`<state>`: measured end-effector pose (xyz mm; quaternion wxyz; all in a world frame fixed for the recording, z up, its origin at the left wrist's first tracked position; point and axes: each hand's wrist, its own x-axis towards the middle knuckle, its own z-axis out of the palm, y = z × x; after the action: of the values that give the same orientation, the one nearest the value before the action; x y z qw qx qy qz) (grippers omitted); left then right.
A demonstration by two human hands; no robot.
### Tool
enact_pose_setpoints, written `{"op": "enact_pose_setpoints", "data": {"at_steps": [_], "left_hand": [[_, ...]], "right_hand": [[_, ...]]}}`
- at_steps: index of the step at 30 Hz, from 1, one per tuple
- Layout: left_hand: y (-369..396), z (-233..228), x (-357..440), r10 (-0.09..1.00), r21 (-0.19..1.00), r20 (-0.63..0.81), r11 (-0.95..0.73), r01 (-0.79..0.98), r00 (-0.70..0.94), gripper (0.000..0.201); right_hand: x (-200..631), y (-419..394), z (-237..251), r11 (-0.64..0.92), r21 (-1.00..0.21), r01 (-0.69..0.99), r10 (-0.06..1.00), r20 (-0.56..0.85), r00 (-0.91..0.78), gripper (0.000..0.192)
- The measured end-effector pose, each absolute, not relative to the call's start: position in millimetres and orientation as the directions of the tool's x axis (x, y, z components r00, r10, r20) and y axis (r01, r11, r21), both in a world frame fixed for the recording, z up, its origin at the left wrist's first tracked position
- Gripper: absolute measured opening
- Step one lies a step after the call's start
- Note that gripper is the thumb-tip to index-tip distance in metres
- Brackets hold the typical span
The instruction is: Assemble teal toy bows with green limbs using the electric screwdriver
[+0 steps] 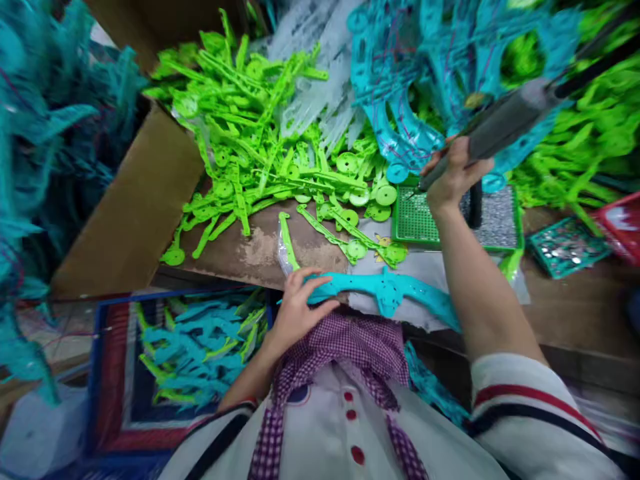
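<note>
At the table's front edge lies a long, curved blue plastic part (387, 293) with a wider middle. My left hand (303, 303) grips its left end, thumb on the near side and fingers over the top. My right hand (453, 177) is closed around a grey electric screwdriver (510, 123), its cable running off at the upper right. The driver's thin tip points down at the green screw tray (420, 217), over its perforated left side; whether it touches is unclear. Small metal pieces fill the tray's right side. My right forearm hides the blue part's right end.
Light green plastic pieces (240, 133) heap across the table, with translucent strips (325, 73) behind. Blue assemblies (410, 80) pile at the back. A cardboard box (135, 207) stands left; a blue-rimmed crate (100, 373) of parts sits below. A small teal tray (567, 247) lies right.
</note>
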<state>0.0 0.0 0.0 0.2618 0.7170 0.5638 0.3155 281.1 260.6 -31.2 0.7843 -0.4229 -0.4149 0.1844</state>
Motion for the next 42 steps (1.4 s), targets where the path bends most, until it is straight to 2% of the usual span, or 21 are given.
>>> {"op": "enact_pose_setpoints", "data": {"at_steps": [4,7,12,15,17,18,20,22,26,29,34,37,42], "left_hand": [[16,16,-20,0.979,0.79,0.201,-0.137,0.598,-0.042,0.022],[51,40,-21,0.95,0.796,0.31,-0.23,0.561,-0.05,0.023],[102,60,-4,0.9,0.775,0.434,-0.354,0.524,-0.033,0.035],[98,41,7,0.909,0.735,0.347,-0.417,0.534,0.232,0.043],[86,22,14,0.864,0.693,0.174,-0.449,0.564,0.473,0.052],[78,13,17,0.825,0.667,0.076,-0.46,0.586,0.56,0.055],[66,-4,23,0.759,0.612,-0.087,-0.471,0.635,0.646,0.058],[58,-16,28,0.744,0.57,-0.159,-0.468,0.675,0.649,0.051],[53,-27,34,0.794,0.538,-0.136,-0.443,0.718,0.592,0.034],[52,-30,34,0.805,0.531,-0.114,-0.445,0.721,0.582,0.033],[51,-34,33,0.806,0.512,-0.082,-0.47,0.719,0.586,0.034],[49,-36,33,0.816,0.506,-0.068,-0.468,0.724,0.574,0.032],[48,-37,35,0.826,0.496,-0.047,-0.469,0.731,0.562,0.027]], "right_hand": [[282,266,-34,0.573,-0.816,0.077,0.642,0.505,0.577,0.059],[286,270,-25,0.62,-0.782,0.063,0.613,0.533,0.583,0.054],[289,240,15,0.693,-0.716,0.092,0.533,0.594,0.603,0.026],[274,184,35,0.675,-0.737,0.03,0.592,0.565,0.575,0.037],[255,141,40,0.662,-0.742,-0.106,0.68,0.536,0.5,0.048],[244,121,40,0.603,-0.776,-0.183,0.762,0.493,0.42,0.05],[223,90,36,0.491,-0.825,-0.281,0.865,0.422,0.272,0.051],[206,73,32,0.403,-0.854,-0.33,0.915,0.37,0.161,0.05],[187,66,25,0.35,-0.862,-0.366,0.934,0.349,0.072,0.047],[184,67,19,0.303,-0.88,-0.366,0.95,0.308,0.046,0.048],[184,64,3,0.184,-0.943,-0.279,0.973,0.215,-0.085,0.065],[185,62,-5,0.158,-0.952,-0.261,0.961,0.209,-0.18,0.061],[186,62,-10,0.165,-0.967,-0.192,0.966,0.198,-0.168,0.055]]}}
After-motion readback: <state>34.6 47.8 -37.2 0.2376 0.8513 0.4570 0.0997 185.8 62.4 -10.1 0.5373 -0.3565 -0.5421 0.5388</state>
